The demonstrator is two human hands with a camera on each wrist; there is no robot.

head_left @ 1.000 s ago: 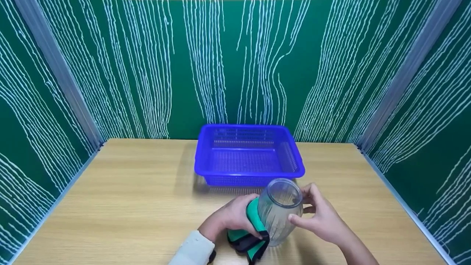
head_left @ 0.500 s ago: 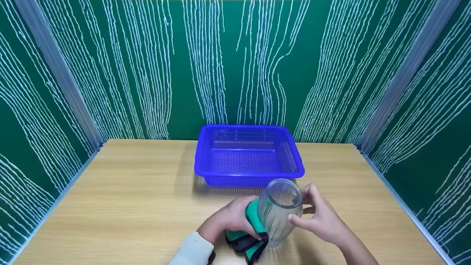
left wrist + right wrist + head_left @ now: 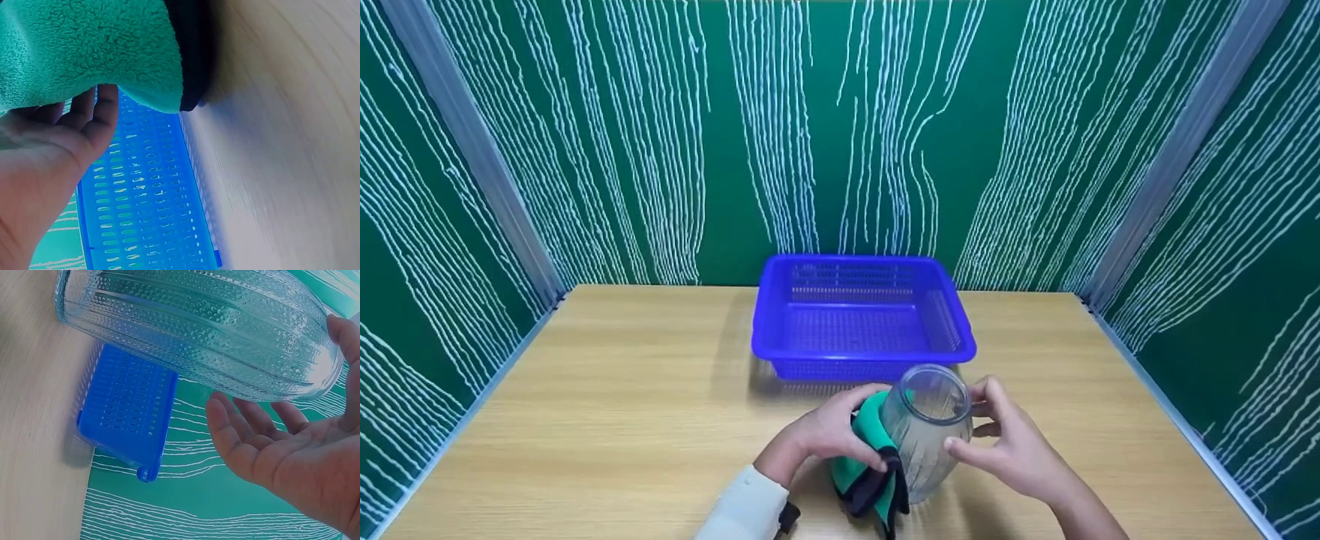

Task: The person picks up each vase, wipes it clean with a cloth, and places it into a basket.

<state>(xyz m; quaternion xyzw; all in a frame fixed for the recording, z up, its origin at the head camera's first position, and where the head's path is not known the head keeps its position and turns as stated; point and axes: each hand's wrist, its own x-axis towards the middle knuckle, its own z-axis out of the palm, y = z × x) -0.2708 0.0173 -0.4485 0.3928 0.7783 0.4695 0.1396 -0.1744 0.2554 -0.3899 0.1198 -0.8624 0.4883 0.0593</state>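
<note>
A clear ribbed glass vase [image 3: 926, 457] stands roughly upright, mouth up, near the table's front; whether its base touches the table I cannot tell. My right hand [image 3: 1012, 442] holds it from the right, thumb in front and fingers behind. In the right wrist view the textured glass [image 3: 214, 332] lies between thumb and fingertips. My left hand [image 3: 832, 431] grips a green cloth with black edging [image 3: 872, 420] against the vase's left side. Close up in the left wrist view, the fluffy cloth [image 3: 101, 50] hides most of the fingertips.
A blue perforated plastic basket [image 3: 864, 356] sits just behind the vase on the wooden table [image 3: 622, 405]. Green panels with white wavy lines [image 3: 855, 150] enclose the back and sides. A black piece [image 3: 788, 517] shows at the left sleeve.
My left hand and the cloth have shifted slightly up along the vase, and the cloth's hanging folds have changed shape. The right hand keeps its hold. The whole head view has moved a little.
</note>
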